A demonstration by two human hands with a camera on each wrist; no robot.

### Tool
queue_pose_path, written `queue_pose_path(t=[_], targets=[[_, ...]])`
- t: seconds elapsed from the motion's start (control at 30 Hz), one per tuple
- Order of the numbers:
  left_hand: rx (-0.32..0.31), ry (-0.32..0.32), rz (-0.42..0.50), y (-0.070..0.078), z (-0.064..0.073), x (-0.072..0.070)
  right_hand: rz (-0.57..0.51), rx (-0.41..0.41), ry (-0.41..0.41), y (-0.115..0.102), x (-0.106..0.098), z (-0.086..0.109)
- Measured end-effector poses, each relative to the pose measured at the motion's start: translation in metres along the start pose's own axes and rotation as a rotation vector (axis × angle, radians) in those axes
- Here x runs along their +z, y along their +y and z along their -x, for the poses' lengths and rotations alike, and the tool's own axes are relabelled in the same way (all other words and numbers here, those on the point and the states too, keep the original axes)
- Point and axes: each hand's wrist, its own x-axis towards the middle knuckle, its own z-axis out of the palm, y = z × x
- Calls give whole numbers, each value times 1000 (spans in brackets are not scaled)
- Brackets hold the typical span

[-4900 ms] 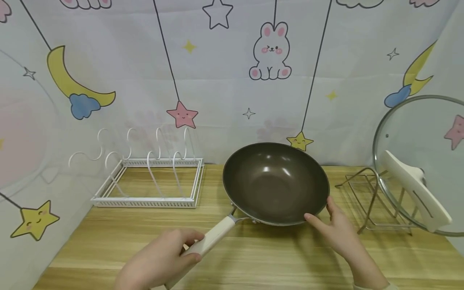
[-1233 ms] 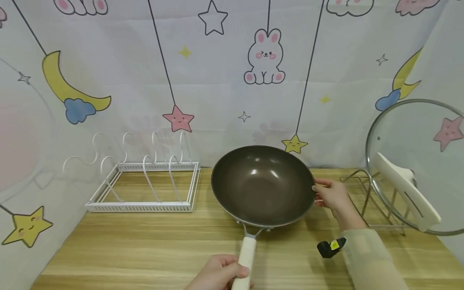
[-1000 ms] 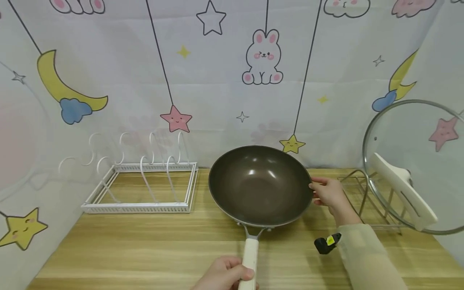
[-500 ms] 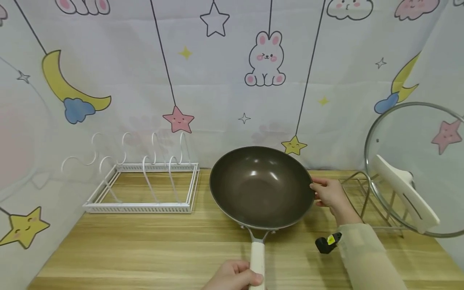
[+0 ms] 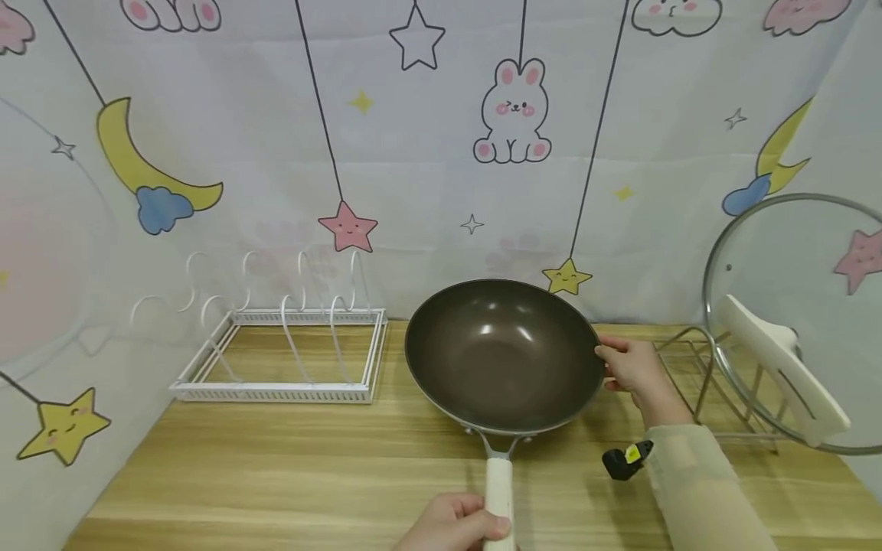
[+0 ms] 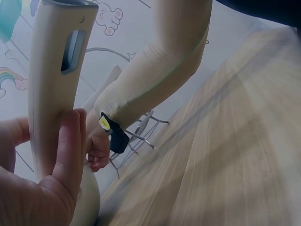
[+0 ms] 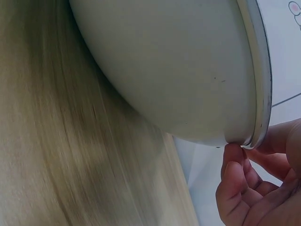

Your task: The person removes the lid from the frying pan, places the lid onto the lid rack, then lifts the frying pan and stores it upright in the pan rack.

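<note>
A wok [image 5: 503, 360] with a dark brown inside stands at the middle of the table, its cream handle [image 5: 499, 490] pointing toward me. My left hand [image 5: 455, 524] grips that handle, thumb on top; the left wrist view shows the fingers [image 6: 68, 146] wrapped about it, below a slot near its end. At the right side of the rim my right hand [image 5: 634, 371] pinches the wok's edge. From the right wrist view, the pale outer wall [image 7: 174, 70] shows, with thumb and fingertips of the right hand [image 7: 258, 179] at the rim.
On the left stands a white rack [image 5: 276, 392] with several curved wire dividers. A wire stand [image 5: 703, 375] on the right holds a glass lid [image 5: 813, 252] and a cream slotted spatula [image 5: 792, 371]. A patterned curtain [image 5: 427, 176] hangs behind the wooden table [image 5: 262, 474].
The handle has swung from lower left to pointing almost straight toward me, the left hand going with it. The right hand has shifted from the rim's lower right up to its right side.
</note>
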Motion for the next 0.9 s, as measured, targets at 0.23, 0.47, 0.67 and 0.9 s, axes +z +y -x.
queue_pose_path(t=[0.23,0.47,0.67,0.9], targets=[[13,-1,9,-4,0,4,2,-10,9,2,0,-3],[16,-20,37,-8,0,5,30,-28,-1,3,-1,-6],[29,-65,46,-7,-1,4,37,-33,2,2,-2,-7],[26,-81,59,-8,-2,2,61,-50,-12,1,-1,-9]])
